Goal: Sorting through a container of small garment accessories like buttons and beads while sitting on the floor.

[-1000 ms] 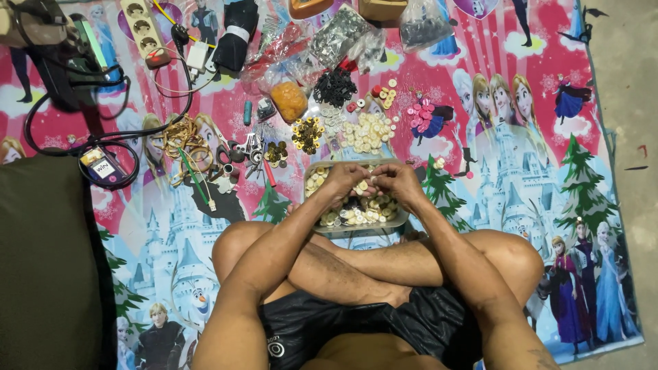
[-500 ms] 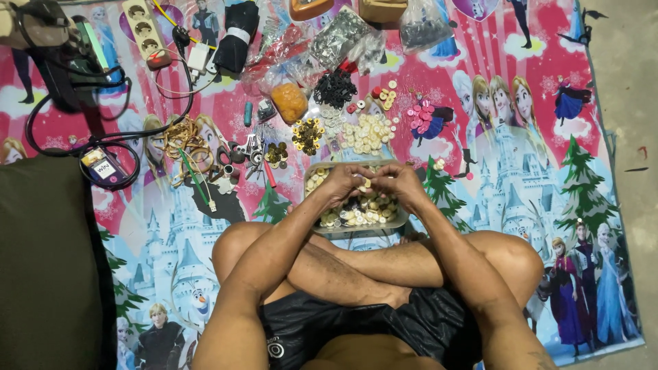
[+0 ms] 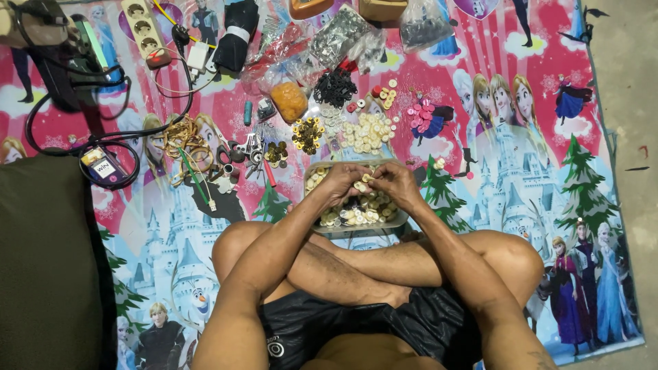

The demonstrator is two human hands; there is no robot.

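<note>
Nearby, we are noting loose cream buttons (image 3: 367,132), black pieces (image 3: 334,88), scissors (image 3: 248,152) lying on the mat (image 3: 534,192); left hand (image 3: 345,183) and right hand (image 3: 391,183) are meeting over the tray (image 3: 322,223) before crossed legs, fingers pinching a small button (image 3: 361,186).

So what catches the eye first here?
Both hands, left hand and right hand, meet over a clear plastic tray of pale round buttons before the crossed legs. Beyond it, a loose heap of cream buttons lies on the bright pink cartoon-printed floor mat.
</note>
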